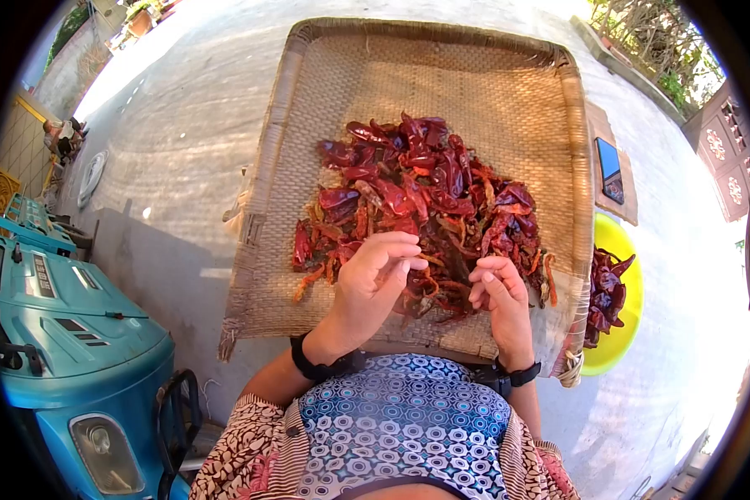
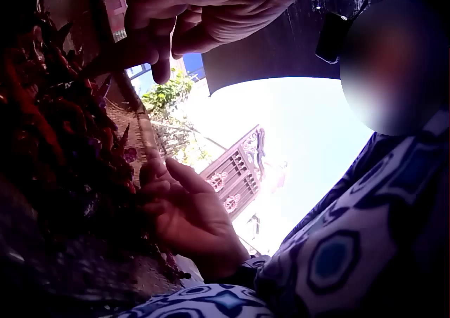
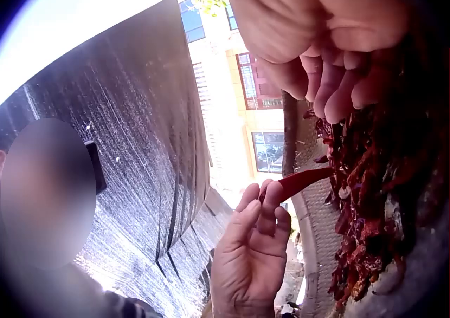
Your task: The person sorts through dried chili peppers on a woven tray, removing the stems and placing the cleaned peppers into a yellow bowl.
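Note:
A pile of dried red chili peppers [image 1: 417,192], some dark and glossy, some shrivelled and orange, lies in a large woven tray [image 1: 425,67]. Over the near side of the pile is my left hand [image 1: 371,287]. It pinches a red chili pepper [image 3: 306,181] between thumb and fingers, the pointed end directed at the pile; in the head view the hand mostly hides this pepper. To its right, my right hand [image 1: 504,300] hovers near the pile's edge. Its fingers are loosely bent, with nothing visible in them, and in the left wrist view the thumb [image 2: 186,176] stands apart from them.
Beside the tray on the right, a yellow basin [image 1: 629,333] holds more red peppers [image 1: 606,300]. A phone [image 1: 610,171] lies on a piece of cardboard [image 1: 627,200]. A teal vehicle [image 1: 83,333] stands close on the left, on a concrete floor [image 1: 158,167].

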Available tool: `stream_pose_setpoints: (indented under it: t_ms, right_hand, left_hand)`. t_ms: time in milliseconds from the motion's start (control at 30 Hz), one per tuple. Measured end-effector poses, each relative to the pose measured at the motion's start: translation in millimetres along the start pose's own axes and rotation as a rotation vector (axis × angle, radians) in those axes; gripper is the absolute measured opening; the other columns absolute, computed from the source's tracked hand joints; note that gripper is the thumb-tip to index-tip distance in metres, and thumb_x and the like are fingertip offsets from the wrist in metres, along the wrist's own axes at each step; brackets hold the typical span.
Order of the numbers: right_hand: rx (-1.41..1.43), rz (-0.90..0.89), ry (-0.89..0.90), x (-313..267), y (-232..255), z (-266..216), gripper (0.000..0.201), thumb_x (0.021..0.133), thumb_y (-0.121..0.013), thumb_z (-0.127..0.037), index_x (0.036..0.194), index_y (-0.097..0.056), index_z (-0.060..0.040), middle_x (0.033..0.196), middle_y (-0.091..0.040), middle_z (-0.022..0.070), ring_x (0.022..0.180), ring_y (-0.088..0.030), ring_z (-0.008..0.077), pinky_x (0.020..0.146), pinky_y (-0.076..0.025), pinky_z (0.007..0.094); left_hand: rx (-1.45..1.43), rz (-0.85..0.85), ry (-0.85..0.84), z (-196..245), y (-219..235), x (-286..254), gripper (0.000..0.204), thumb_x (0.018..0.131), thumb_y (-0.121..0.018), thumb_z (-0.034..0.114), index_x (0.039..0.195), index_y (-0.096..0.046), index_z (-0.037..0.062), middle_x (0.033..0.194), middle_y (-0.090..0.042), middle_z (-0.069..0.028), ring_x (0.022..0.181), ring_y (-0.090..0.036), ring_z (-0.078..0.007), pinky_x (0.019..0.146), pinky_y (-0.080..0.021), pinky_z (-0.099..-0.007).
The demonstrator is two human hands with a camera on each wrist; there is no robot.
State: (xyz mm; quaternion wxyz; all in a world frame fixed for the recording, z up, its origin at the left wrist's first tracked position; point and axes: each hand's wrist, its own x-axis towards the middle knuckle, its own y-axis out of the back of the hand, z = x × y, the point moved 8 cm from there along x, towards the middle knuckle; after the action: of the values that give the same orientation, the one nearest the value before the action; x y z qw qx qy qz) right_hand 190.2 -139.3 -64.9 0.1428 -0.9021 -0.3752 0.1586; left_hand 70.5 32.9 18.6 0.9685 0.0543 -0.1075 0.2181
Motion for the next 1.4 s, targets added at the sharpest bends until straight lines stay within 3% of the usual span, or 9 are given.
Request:
stream_pose_setpoints:
  t_ms: [200,367,500,767,1067,1400]
  right_hand:
    - [-0.195,-0.004,0.031,-3,-25,-17,0.031,0.094,-0.059,-0.012,0.124,-0.053,-0.0059,0.112,-0.063,0.0051,0.082,-0.059,0.0084,0.072,-0.047,0.0217]
    - [-0.21,-0.119,-0.031,-2,-28,-7,0.029,0.095,-0.059,-0.012,0.123,-0.053,-0.0058,0.111,-0.063,0.0043,0.085,-0.059,0.0089,0.073,-0.047,0.0224]
    - [-0.214,-0.112,-0.025,-2,-28,-5,0.029,0.095,-0.059,-0.011,0.123,-0.054,-0.0054,0.111,-0.063,0.0041,0.085,-0.06,0.0091,0.072,-0.047,0.0224]
    - [-0.203,-0.013,-0.03,0,-24,-3,0.033,0.093,-0.06,-0.006,0.124,-0.052,-0.0054,0.11,-0.06,0.0031,0.083,-0.058,0.008,0.07,-0.046,0.0208]
    - [-0.323,-0.084,-0.044,3,-30,6,0.029,0.091,-0.062,-0.003,0.12,-0.056,-0.0057,0.096,-0.054,-0.0035,0.079,-0.05,0.0035,0.07,-0.043,0.0189]
    - [-0.335,-0.087,-0.033,3,-31,5,0.023,0.091,-0.061,-0.003,0.113,-0.059,-0.004,0.095,-0.054,-0.0037,0.079,-0.051,0.003,0.069,-0.043,0.0184]
  left_hand:
    - [-0.349,-0.192,0.191,-9,-25,-5,0.022,0.096,-0.048,-0.001,0.116,-0.056,-0.0019,0.126,-0.051,-0.0118,0.107,-0.064,-0.0231,0.088,-0.05,-0.0289]
    - [-0.419,-0.186,0.252,-21,-25,-4,0.018,0.098,-0.05,0.004,0.114,-0.056,-0.0001,0.126,-0.054,-0.0121,0.103,-0.066,-0.0217,0.085,-0.05,-0.0279]
    - [-0.478,-0.157,0.323,-29,-22,-5,0.015,0.098,-0.051,0.006,0.111,-0.056,0.0013,0.123,-0.056,-0.0125,0.099,-0.067,-0.0199,0.084,-0.051,-0.0279]
    - [-0.51,-0.16,0.429,-33,-22,-8,0.013,0.098,-0.051,0.006,0.109,-0.056,0.0022,0.121,-0.058,-0.0127,0.095,-0.067,-0.0192,0.082,-0.051,-0.0279]
    - [-0.527,-0.196,0.428,-32,-26,-9,0.012,0.097,-0.052,0.005,0.108,-0.056,0.0042,0.118,-0.06,-0.0107,0.092,-0.067,-0.0181,0.078,-0.054,-0.0268]
    - [-0.448,-0.164,0.507,-33,-23,-11,0.01,0.096,-0.055,0.007,0.106,-0.056,0.004,0.111,-0.062,-0.0065,0.082,-0.065,-0.0111,0.072,-0.055,-0.0241]
